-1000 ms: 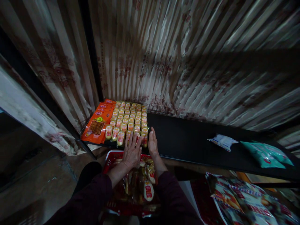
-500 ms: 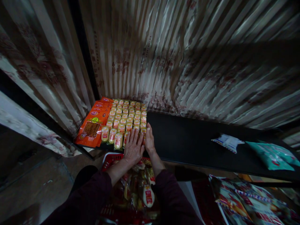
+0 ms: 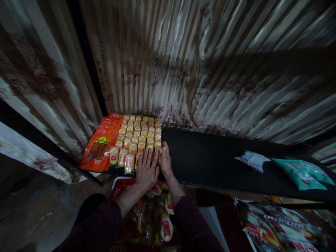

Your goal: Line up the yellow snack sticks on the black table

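Note:
Rows of small yellow wrapped snack packs (image 3: 133, 134) stand closely packed at the left end of a black shelf (image 3: 199, 154). My left hand (image 3: 147, 171) lies flat with fingers stretched out over the front right packs, hiding some of them. Upright along the right side of the rows, my right hand (image 3: 166, 161) has its palm turned toward the packs and its fingers straight. Below my forearms, a red basket (image 3: 118, 185) holds more loose wrapped snacks, one of them an oval white-and-red pack (image 3: 166, 227).
Orange snack bags (image 3: 96, 150) overlap beside the rows at the shelf's left end. Farther right on the shelf lie a small white packet (image 3: 253, 160) and teal bags (image 3: 301, 173). Larger snack bags (image 3: 278, 224) sit lower right. A pleated curtain (image 3: 178, 70) hangs behind.
The view has shifted slightly, so the shelf and packs appear a little lower and to the left. Both hands keep nearly the same places against the packs.

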### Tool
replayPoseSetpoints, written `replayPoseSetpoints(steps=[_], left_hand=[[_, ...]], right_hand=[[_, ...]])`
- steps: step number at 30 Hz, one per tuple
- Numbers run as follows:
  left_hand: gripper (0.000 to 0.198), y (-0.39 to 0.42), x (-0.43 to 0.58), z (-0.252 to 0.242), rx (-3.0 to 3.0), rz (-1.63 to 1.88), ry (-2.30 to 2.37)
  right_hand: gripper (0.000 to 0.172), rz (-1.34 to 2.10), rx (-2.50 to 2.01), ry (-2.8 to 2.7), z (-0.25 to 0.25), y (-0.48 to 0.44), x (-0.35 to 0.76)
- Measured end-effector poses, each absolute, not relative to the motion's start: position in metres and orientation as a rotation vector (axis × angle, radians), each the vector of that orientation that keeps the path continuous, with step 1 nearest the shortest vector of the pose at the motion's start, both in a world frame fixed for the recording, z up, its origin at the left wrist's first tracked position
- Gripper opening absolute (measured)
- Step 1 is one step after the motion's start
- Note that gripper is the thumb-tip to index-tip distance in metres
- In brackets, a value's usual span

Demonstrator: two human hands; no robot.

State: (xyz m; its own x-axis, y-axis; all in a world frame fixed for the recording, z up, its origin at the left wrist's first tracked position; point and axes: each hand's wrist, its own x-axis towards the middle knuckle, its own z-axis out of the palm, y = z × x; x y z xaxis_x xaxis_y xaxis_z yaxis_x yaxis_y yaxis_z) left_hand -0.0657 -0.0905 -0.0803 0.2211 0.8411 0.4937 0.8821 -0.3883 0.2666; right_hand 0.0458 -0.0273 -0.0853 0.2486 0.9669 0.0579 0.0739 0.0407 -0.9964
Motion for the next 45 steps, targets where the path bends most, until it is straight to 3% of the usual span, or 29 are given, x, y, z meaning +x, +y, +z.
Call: replayPoseSetpoints(steps=[8, 16, 26, 39, 45], left_hand=[[0.056, -0.08, -0.061, -0.062, -2.394, -0.921, -1.702], [0.053, -0.026, -0.056, -0.032, -2.373, -0.945, -1.808], [0.051, 0.02, -0.064, -0.048, -2.406, -0.86, -1.913], [0.053, 0.02, -0.069, -0.044, -2.429, -0.714, -1.956], [0.05, 0.024, -0.07, -0.048, -2.377, -0.808, -1.897]], right_hand=[[0.085, 0.966, -1.319, -1.044, -0.088, -0.008, 0.065], [0.079, 0.992, -1.317, -1.046, -0.09, 0.024, 0.069], [0.08, 1.004, -1.249, -1.035, -0.095, 0.057, 0.061], [0.072, 1.009, -1.2, -1.077, -0.098, 0.054, 0.05], [0.075, 1.054, -1.192, -1.052, -0.097, 0.055, 0.054]])
